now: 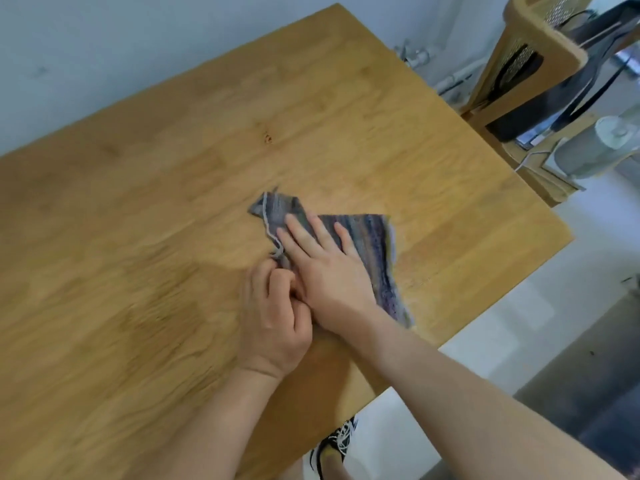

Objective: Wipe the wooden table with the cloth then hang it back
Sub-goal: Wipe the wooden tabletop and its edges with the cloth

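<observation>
The cloth (374, 244) lies flat on the table (173, 168), right of centre, near its right edge. The right hand (325, 271) presses it with straight fingers; the left hand (273, 320), curled, pinches its left hem. Best to hold the palm flat, with even pressure and overlapping strokes.

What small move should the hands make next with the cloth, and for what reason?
Probably slide the cloth leftward over the bare wood. The right hand lies flat on it, the left hand seems to pinch its near corner, and it is spread on the table, so a wiping stroke looks ready.
</observation>
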Tool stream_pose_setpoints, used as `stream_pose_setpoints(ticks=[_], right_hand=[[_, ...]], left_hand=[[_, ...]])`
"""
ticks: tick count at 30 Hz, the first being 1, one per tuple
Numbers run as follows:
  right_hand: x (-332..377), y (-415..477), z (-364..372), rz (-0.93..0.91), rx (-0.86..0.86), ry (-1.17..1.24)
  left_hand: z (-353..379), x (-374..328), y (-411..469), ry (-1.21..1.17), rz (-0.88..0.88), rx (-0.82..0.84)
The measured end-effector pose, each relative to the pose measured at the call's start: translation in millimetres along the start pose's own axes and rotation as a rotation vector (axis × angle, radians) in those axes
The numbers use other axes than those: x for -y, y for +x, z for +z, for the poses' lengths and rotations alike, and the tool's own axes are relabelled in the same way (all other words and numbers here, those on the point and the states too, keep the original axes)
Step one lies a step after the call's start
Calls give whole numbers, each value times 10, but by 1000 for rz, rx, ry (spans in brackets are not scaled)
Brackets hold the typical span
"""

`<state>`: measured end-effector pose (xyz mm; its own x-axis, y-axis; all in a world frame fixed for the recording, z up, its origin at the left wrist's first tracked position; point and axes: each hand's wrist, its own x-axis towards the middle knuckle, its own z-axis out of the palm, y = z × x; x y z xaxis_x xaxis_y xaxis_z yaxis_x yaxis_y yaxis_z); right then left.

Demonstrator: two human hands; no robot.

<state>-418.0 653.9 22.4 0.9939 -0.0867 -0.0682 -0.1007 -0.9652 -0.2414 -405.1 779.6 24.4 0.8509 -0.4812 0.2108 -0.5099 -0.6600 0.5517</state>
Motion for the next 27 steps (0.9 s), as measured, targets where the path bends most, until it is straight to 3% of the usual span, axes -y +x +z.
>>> stream_pose_setpoints(ticks=[3, 5, 7, 9, 11, 14, 18, 19, 21, 23, 25, 27], right_hand=[[-259, 12, -105, -123, 31, -12], [-693, 119, -215, 46, -25, -65], [-1000, 295, -334, 326, -64, -61], [-873, 487, -310, 474, -74, -44], [-438, 585, -193, 397, -101, -32], [287, 553, 3, 91, -68, 20], [173, 560, -41, -146, -93, 117], [-15, 585, -77, -135, -156, 119], [-385, 644, -185, 81, -266, 170], [-417, 695, -259, 296, -241, 173], [-38, 710, -178, 247, -140, 67], [505, 684, -23, 34, -58, 31]], left_hand=[[-106, 46, 62, -47, -7, 21], [-222, 166, 173, 58, 17, 59], [-359, 395, 339, 151, -68, 54], [-455, 649, 518, 248, -163, 55], [-465, 804, 613, 322, -182, 65], [-424, 864, 633, 300, -144, 19], [-442, 887, 611, 214, -159, -53], [-439, 884, 612, 207, -166, -57], [-425, 881, 613, 195, -176, -53], [-419, 880, 620, 201, -183, -58], [-425, 878, 639, 164, -199, -69], [-460, 894, 646, 55, -209, -111]])
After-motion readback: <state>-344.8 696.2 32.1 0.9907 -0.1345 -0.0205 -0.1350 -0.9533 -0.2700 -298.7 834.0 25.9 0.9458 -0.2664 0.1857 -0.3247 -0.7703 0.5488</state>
